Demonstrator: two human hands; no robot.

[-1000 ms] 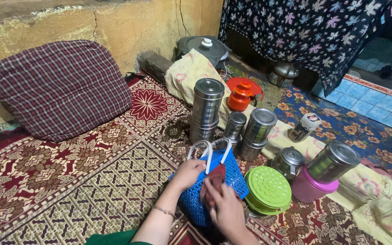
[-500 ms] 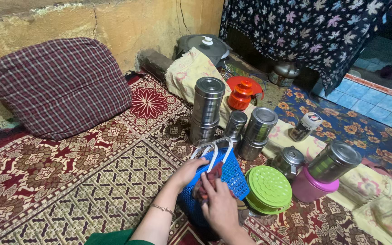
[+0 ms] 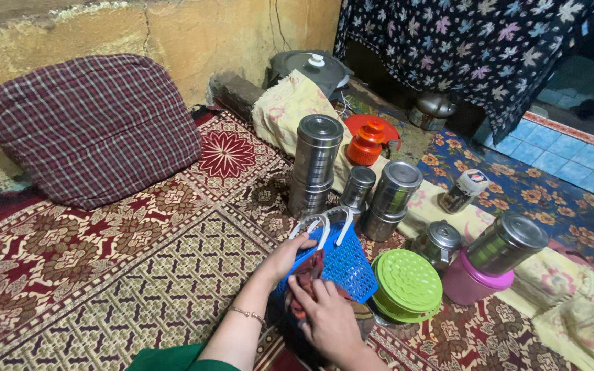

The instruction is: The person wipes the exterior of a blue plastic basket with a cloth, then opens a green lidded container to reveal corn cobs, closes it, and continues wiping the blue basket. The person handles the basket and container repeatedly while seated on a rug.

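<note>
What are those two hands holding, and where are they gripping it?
The left hand grips the blue plastic basket by its rim, near the white handles. The right hand pinches a dark red cloth at the basket's opening.

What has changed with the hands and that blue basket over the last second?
The left hand has slid from the blue basket's side up to its rim by the white handles, pulling it open. The right hand stays at the basket's mouth, pressing a dark red thing further in. The steel tins, green-lidded container and cushion have not moved.
</note>
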